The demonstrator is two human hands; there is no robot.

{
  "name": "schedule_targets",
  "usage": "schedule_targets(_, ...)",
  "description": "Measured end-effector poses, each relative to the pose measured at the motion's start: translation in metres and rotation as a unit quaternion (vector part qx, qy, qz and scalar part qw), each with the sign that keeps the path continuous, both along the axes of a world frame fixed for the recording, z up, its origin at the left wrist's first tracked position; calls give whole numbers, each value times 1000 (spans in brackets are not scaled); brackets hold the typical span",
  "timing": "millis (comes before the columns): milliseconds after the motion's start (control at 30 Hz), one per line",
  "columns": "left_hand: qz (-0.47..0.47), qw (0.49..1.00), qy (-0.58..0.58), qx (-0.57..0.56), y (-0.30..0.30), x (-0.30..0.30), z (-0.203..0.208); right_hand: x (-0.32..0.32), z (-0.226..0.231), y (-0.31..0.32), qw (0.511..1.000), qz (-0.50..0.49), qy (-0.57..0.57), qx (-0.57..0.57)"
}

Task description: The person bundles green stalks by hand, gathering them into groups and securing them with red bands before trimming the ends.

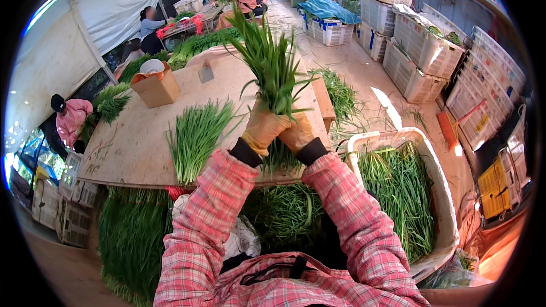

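I hold an upright bunch of garlic chives (273,71) over the near right part of the wooden table (142,148). My left hand (259,132) and my right hand (298,131), both in yellowish gloves, are closed side by side around its lower part. Its green leaves fan out upward, and the gloves hide where they grip. To the left of my hands, a loose bundle of chives (199,139) lies on the tabletop, one end at the near edge. More greens hang or lie below my wrists.
A white crate (354,162) of chives stands at my right. Stacked chives (136,239) fill the lower left. A cardboard box (156,88) holding a white container sits on the table. Crates (424,45) and an orange broom (448,129) line the right. Several people work farther off.
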State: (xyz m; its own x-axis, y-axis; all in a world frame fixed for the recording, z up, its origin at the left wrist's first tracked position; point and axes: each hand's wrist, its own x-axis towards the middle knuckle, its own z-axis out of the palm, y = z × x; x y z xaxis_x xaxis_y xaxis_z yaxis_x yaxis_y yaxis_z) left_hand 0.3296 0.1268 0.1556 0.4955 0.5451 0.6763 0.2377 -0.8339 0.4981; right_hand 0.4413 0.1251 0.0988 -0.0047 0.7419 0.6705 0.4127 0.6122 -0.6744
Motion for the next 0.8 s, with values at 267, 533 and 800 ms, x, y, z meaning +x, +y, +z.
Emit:
schedule_targets(267, 47, 917, -296, -263, -5, -2, 7, -28, 24, -33, 994, -99, -44, -26)
schedule_targets(533, 117, 863, -403, -280, -50, -99, 29, -48, -27, -116, 977, -99, -186, -45)
schedule_targets(800, 58, 719, -612, -324, -104, -207, -9, -59, -81, -180, 947, -72, -290, -121)
